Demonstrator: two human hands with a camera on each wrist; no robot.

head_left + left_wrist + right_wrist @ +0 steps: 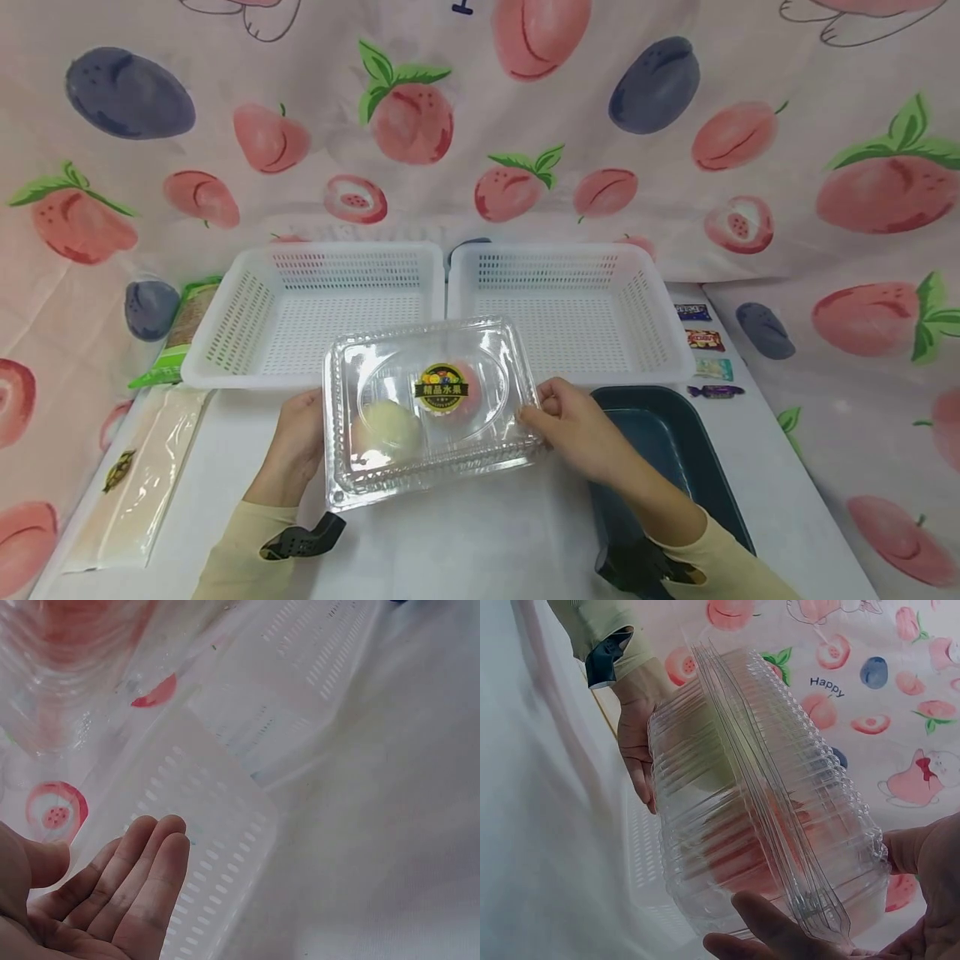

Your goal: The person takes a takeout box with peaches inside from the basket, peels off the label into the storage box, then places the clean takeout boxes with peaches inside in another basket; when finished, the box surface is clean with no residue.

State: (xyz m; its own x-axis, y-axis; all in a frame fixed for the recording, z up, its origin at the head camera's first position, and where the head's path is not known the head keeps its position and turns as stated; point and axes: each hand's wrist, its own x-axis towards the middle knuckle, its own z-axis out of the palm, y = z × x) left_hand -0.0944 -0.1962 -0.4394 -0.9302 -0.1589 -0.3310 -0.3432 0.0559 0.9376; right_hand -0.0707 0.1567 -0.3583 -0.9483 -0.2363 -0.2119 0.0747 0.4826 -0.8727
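Note:
A clear plastic fruit box with a black and gold round label is held tilted above the table. Through its walls show a pale yellow-green round fruit and a reddish one. My right hand grips the box's right end, thumb on one side and fingers on the other. At the opposite end is my left hand, close against the side wall. In the left wrist view its fingers are extended, palm turned up, with the box at upper left.
Two white perforated baskets, left and right, stand behind the box. A dark tray lies under my right forearm. Several small wrapped snacks line the right. At left are a green bag and a long clear packet.

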